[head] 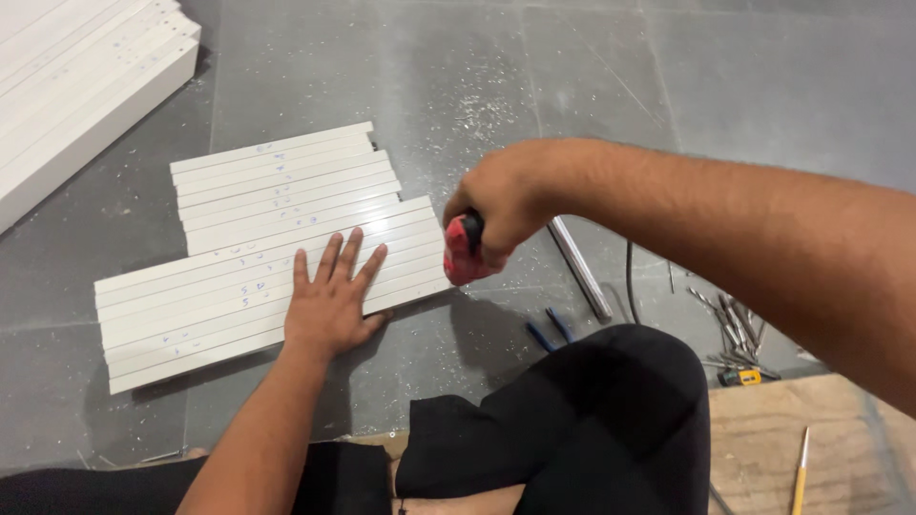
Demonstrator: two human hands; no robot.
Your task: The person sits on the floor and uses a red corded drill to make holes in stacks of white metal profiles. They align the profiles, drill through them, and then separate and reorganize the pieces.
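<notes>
row of slats [258,257] flat on the floor [458,86], side by side, left of centre. left hand [331,303] lies flat on the nearer slats, fingers spread. right hand [498,212] just right of the slats' end, closed on a tool handle [461,251]. stacked boards [76,86] far left, behind the slats. metal rod [579,267] right of the handle. drill bits [733,329] further right. wooden board [792,448] nearest, right, with a pencil [800,472] on it.
</notes>
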